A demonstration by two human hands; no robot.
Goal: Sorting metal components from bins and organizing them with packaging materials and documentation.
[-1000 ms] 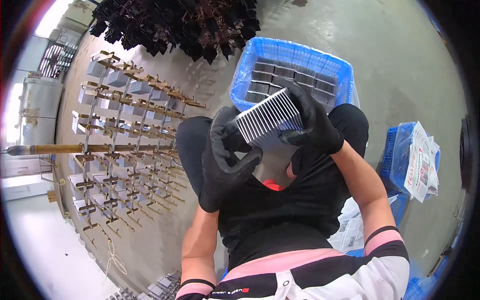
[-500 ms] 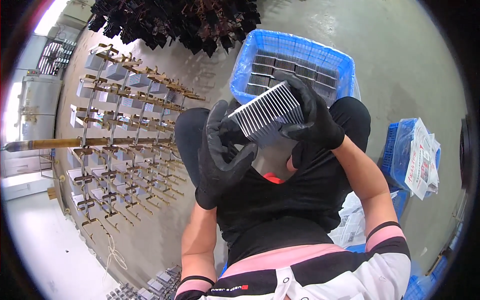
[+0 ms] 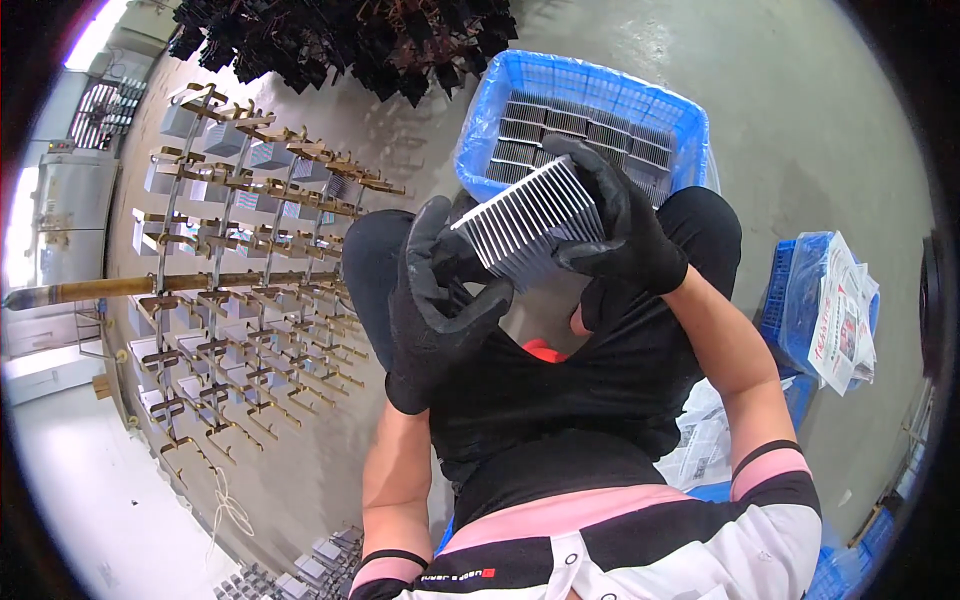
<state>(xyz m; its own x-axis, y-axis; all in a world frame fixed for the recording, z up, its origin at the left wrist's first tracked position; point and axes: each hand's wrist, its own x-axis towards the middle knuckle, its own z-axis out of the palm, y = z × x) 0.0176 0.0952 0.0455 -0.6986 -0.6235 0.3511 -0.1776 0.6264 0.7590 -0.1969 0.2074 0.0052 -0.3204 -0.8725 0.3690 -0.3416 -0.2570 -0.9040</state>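
Observation:
A silver finned heat sink (image 3: 535, 220) is held tilted above my knees, its row of thin fins facing up toward me. My right hand (image 3: 625, 225), in a black glove, grips its right end with the thumb below and the fingers over the far edge. At the left end, my black-gloved left hand (image 3: 435, 290) curves round the corner, thumb close to the lower edge and some fingers partly hidden behind the metal. Just beyond, a blue plastic crate (image 3: 690, 120) lined with clear film holds rows of similar heat sinks (image 3: 565, 122).
To the left stands a rack of brassy hooks (image 3: 235, 285) hung with several heat sinks. Dark parts (image 3: 350, 40) are heaped at the far side. On the right, a blue crate (image 3: 780, 290) carries film and printed paper (image 3: 845, 330). More metal pieces (image 3: 300, 575) lie at lower left.
Both hands and the heat sink have shifted very slightly left, with the grip looking the same. The surroundings have drifted a little in the view as well.

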